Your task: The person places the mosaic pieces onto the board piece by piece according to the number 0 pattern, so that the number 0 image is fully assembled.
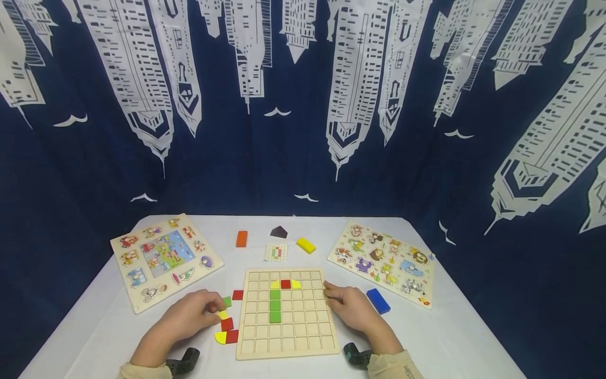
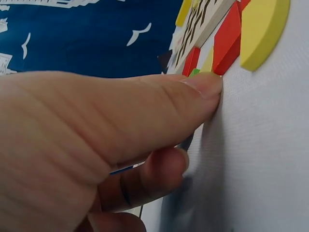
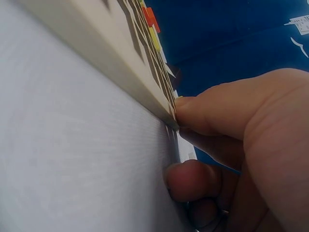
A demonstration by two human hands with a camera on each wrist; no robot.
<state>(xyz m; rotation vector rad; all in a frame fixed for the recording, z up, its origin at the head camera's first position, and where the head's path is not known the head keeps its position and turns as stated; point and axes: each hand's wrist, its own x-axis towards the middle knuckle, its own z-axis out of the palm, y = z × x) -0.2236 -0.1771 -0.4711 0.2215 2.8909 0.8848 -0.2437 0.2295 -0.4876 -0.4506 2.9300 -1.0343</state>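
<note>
A wooden grid board (image 1: 303,337) lies at the table's front middle. It holds a green column (image 1: 275,305), a red square (image 1: 285,284) and two yellow pieces beside the square. My left hand (image 1: 218,308) rests left of the board with its fingers loosely curled. In the left wrist view its thumb tip (image 2: 207,84) presses the cloth beside a small green piece (image 1: 228,301), and nothing sits between thumb and finger. Red pieces (image 2: 227,41) and a yellow half-round (image 2: 263,29) lie close by. My right hand (image 1: 331,295) rests on the board's right rim (image 3: 120,67).
A blue block (image 1: 378,300) lies right of my right hand. Behind the board are a pattern card (image 1: 276,252), a yellow block (image 1: 305,245), an orange block (image 1: 241,238) and a dark house-shaped piece (image 1: 279,231). Peg puzzles sit at left (image 1: 165,258) and right (image 1: 383,260).
</note>
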